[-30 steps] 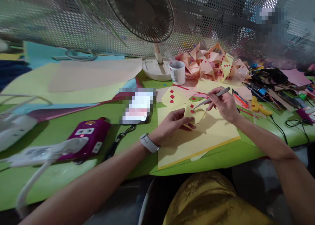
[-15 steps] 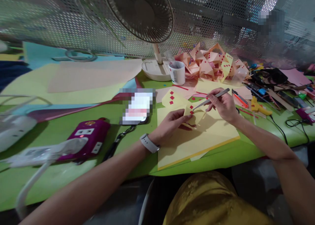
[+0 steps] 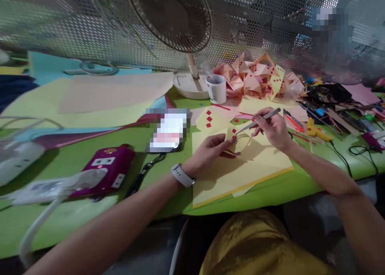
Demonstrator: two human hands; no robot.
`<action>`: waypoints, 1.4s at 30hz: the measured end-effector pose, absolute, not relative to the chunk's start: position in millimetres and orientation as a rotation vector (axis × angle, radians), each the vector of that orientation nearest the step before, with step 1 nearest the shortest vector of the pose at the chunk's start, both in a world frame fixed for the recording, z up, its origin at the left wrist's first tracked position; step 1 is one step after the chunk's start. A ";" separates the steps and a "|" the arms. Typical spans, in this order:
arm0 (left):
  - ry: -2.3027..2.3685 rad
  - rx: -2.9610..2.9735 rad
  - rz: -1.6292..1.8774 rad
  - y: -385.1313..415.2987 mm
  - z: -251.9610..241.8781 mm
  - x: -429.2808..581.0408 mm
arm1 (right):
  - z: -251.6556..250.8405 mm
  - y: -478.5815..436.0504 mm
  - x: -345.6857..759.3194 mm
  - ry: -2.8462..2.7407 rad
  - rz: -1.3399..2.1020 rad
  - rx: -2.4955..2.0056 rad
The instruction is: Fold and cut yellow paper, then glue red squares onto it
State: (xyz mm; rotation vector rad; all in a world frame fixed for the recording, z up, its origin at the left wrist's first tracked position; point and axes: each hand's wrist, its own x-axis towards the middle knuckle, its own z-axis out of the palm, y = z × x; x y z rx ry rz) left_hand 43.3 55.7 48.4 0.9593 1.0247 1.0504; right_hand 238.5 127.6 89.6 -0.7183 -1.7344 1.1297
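My left hand (image 3: 210,152) pinches a small folded yellow paper piece (image 3: 239,140) with red diamond marks, holding it over a large yellow sheet (image 3: 240,168). My right hand (image 3: 273,126) grips metal tweezers (image 3: 258,120) whose tip touches the red marks on that piece. Another yellow piece with red diamonds (image 3: 210,120) lies just beyond. A grey watch sits on my left wrist.
A standing fan (image 3: 180,22) and a white cup (image 3: 216,88) are behind, beside a heap of folded pink and yellow paper shapes (image 3: 258,78). A yellow glue gun (image 3: 315,130), red cutter (image 3: 293,120) and tools lie right. A phone (image 3: 168,130), purple power strip (image 3: 105,168) and paper sheets lie left.
The paper piece has tipped slightly in my left fingers and the tweezers tip shifted a little on it. Both arms stay in place.
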 end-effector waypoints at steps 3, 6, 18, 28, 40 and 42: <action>1.013 0.947 1.064 55.4 48.3 43.6 | 89.6 127.9 238.2 -1.714 1.122 -0.716; 1.014 0.939 1.071 55.6 47.6 43.4 | 89.2 128.4 238.4 -1.702 1.124 -0.704; 1.011 0.945 1.075 55.5 45.7 43.6 | 88.8 128.0 239.9 -1.714 1.123 -0.743; 1.023 0.949 1.068 54.6 46.8 43.7 | 90.2 126.9 238.3 -1.691 1.109 -0.743; 1.036 0.938 1.059 54.1 49.4 44.2 | 89.2 126.4 236.9 -1.689 1.091 -0.744; 1.019 0.931 1.067 54.4 47.8 43.7 | 90.5 126.3 237.4 -1.679 1.093 -0.746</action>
